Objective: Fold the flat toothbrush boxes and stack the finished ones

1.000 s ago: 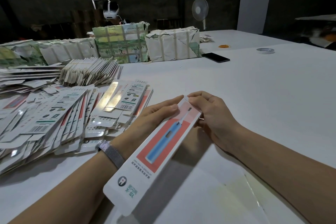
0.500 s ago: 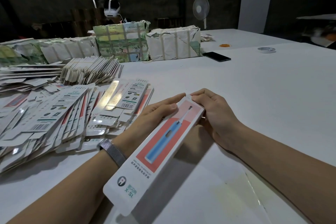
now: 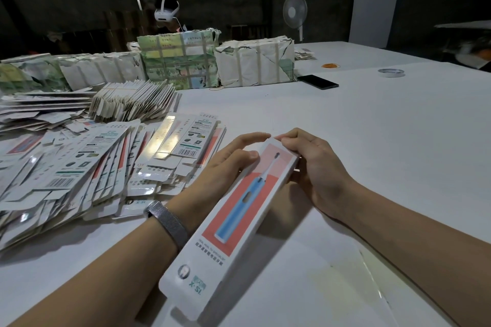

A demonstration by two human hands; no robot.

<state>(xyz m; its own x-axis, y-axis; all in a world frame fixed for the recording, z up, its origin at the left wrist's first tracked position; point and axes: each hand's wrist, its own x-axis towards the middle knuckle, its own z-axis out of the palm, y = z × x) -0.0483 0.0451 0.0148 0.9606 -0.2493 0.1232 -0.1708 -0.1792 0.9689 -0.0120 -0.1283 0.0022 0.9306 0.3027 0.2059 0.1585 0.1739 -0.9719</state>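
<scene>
A long white cardboard toothbrush box with a coral panel and a blue toothbrush printed on it (image 3: pixel 233 218) lies slantwise across the white bench (image 3: pixel 372 141), its far end raised between the person's two hands and its near end, with the hanging tab, pointing back toward the camera. It already looks squared up into a tube, not flat, so the work in hand seems to be the far end flap.

The left hand (image 3: pixel 225 167) lies along the box's left edge, its fingers fairly straight, one fingertip pressing on the printed face near the top corner while another reaches out past the end. It looks placed there to steady the box and keep the tube from collapsing. The right hand (image 3: pixel 318 164) has its fingers curled over the far right corner, pinching the box end, with the palm cupped against the right wall. This grip probably serves to tuck or press the end flap home; the flap itself is hidden under the fingers, so whether it is fully closed cannot be told.

To the left, well within the left arm's reach, a wide fanned spread of flat printed box blanks (image 3: pixel 93 167) covers the bench, which would let the next blank be drawn without stretching. Behind it stands a leaning row of stacked white folded pieces (image 3: pixel 132 101), and behind that paper-wrapped, taped bundles (image 3: pixel 180 61). A black phone (image 3: pixel 318 81) and a roll of tape (image 3: pixel 391 72) lie well apart, out of the working area.
</scene>
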